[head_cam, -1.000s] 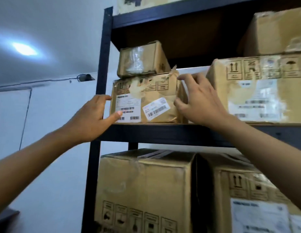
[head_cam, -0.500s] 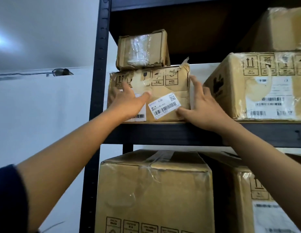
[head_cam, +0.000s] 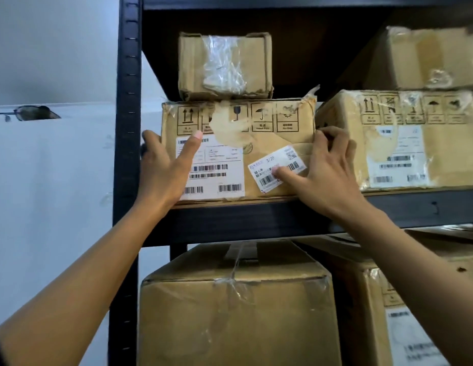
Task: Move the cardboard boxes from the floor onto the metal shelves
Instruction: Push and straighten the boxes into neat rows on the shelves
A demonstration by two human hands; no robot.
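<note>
Both hands seating flat box on upper shelf
Left hand [head_cam: 161, 170] and right hand [head_cam: 325, 173] clasp labelled box [head_cam: 238, 149] ends, thumbs pressing front, likely squaring it; small box [head_cam: 225, 64] stacked above, shelf [head_cam: 256, 217] beneath.

On the metal shelf [head_cam: 269, 207]: labelled box [head_cam: 238, 151] at left, small box [head_cam: 225, 66] stacked on top. Just right, touching at the upper corner, a wide box [head_cam: 404, 138], another box [head_cam: 428, 59] stacked above. Left hand [head_cam: 164, 167] on the labelled box's left end, right hand [head_cam: 325, 170] on its right end. Below the shelf, large box [head_cam: 235, 313] left, second box [head_cam: 404, 313] right. Upright post [head_cam: 127, 128] at far left.
</note>
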